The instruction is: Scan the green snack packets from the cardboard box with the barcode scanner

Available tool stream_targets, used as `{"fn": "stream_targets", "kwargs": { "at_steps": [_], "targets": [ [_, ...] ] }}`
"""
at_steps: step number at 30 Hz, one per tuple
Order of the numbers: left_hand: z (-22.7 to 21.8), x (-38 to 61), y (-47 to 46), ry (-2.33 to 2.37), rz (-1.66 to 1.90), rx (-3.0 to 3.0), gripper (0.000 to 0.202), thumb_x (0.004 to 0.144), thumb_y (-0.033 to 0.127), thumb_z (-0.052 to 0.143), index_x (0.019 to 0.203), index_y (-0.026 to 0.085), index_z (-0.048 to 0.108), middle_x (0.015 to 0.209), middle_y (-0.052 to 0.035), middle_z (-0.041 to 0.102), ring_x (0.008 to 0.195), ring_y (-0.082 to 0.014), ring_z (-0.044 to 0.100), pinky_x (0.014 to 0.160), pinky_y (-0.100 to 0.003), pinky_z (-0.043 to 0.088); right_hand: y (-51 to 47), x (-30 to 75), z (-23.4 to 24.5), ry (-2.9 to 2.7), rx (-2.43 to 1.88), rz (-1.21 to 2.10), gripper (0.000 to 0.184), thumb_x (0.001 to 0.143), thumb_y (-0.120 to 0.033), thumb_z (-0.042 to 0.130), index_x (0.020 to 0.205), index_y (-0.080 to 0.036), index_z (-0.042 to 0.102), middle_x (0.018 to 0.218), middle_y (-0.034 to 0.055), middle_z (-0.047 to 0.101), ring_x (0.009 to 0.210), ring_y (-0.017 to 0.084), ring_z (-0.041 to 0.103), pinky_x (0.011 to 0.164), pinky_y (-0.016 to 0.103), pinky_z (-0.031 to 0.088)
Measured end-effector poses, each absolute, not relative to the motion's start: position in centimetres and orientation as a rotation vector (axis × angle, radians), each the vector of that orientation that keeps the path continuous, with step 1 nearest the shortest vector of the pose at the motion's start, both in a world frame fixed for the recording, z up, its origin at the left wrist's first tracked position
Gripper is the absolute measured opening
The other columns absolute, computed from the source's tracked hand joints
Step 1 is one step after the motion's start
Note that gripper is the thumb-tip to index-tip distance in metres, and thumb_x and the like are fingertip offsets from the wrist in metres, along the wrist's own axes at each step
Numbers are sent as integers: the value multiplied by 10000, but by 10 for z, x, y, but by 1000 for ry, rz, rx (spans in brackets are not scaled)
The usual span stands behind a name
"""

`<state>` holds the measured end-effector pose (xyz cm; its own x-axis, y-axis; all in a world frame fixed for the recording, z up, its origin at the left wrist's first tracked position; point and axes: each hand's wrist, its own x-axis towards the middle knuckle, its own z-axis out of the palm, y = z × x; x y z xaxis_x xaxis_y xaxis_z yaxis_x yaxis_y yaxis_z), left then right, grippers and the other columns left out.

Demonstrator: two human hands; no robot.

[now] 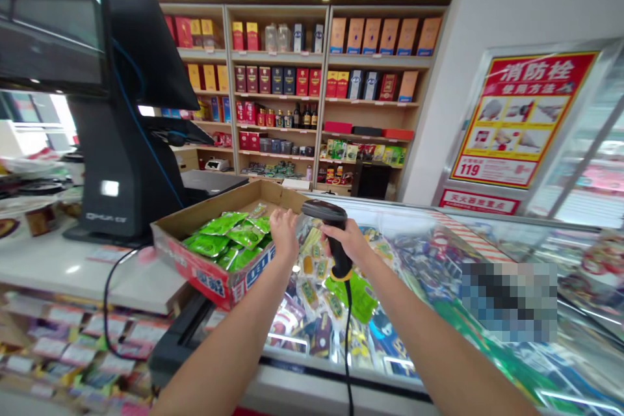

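My right hand (348, 240) is wrapped round the handle of a black barcode scanner (336, 227), held upright above the glass counter. A cord hangs from the scanner's yellow-ringed base. My left hand (285, 231) is closed at the right side of an open cardboard box (195, 270). A clear, blurred shape shows beside its fingers; what it holds, if anything, I cannot make out. Several shiny green packets (229, 237) lie in the box. Below the scanner, another bright green packet (361, 296) lies among small wrapped goods.
A black checkout terminal (131, 143) stands left on the white counter (121, 283). The glass-topped display case (390, 364) runs off to the right, full of packaged goods. Behind are shelves (277, 58) of boxes and bottles. A red sign (524, 117) hangs on the right wall.
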<state>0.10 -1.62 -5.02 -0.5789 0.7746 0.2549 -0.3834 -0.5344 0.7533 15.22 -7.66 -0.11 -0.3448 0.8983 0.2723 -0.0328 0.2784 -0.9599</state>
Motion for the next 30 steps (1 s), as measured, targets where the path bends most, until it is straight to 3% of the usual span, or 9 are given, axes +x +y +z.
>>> {"fn": "stream_targets", "kwargs": {
  "at_steps": [4, 7, 12, 16, 21, 27, 30],
  "targets": [
    [-61, 11, -23, 854, 1765, 1196, 308, 735, 423, 634, 897, 172, 558, 870, -62, 665, 722, -148, 649, 701, -294, 523, -77, 173, -10, -1514, -835, 1217, 263, 652, -404, 689, 595, -159, 611, 453, 13, 606, 348, 132, 535, 377, 240, 427],
    [-66, 23, -33, 940, 1316, 1645, 363, 683, 508, 664, 748, 160, 586, 662, -42, 642, 570, -144, 583, 605, -284, 473, -72, 199, -22, -1427, -894, 1207, 258, 656, -400, 697, 661, -149, 636, 507, 20, 637, 358, 131, 547, 371, 238, 435],
    [-72, 42, -53, 1406, 791, 2300, 362, 628, 530, 712, 625, 190, 588, 620, -51, 610, 614, -196, 576, 599, -298, 407, -65, 238, -41, -1249, -940, 1189, 305, 610, -413, 752, 701, -139, 651, 541, 20, 644, 369, 134, 554, 362, 247, 454],
    [-77, 46, -58, 1488, 599, 2367, 383, 533, 487, 783, 564, 201, 530, 626, -34, 587, 622, -196, 563, 572, -281, 381, -63, 248, -51, -1180, -942, 1196, 293, 602, -392, 758, 707, -144, 643, 560, 18, 652, 370, 134, 557, 367, 255, 470],
    [-78, 41, -50, 1119, 799, 2093, 242, 598, 314, 744, 667, 193, 545, 620, 30, 556, 588, -141, 530, 563, -247, 387, -65, 247, -52, -1222, -943, 1210, 277, 606, -378, 752, 694, -144, 632, 542, 23, 649, 353, 135, 558, 334, 232, 421],
    [-79, 25, -27, 1120, 1546, 1370, 409, 572, 425, 769, 714, 199, 459, 547, 73, 503, 492, -109, 501, 516, -232, 404, -69, 249, -43, -1163, -871, 1243, 304, 603, -411, 745, 693, -150, 617, 555, 4, 628, 359, 132, 551, 339, 243, 429],
    [-80, 16, -16, 1161, 1732, 1179, 440, 553, 436, 784, 722, 198, 455, 530, 73, 523, 483, -117, 522, 529, -245, 429, -70, 248, -44, -1185, -884, 1253, 291, 621, -408, 736, 694, -152, 620, 553, 8, 630, 361, 134, 550, 345, 247, 429]
  ]
}}
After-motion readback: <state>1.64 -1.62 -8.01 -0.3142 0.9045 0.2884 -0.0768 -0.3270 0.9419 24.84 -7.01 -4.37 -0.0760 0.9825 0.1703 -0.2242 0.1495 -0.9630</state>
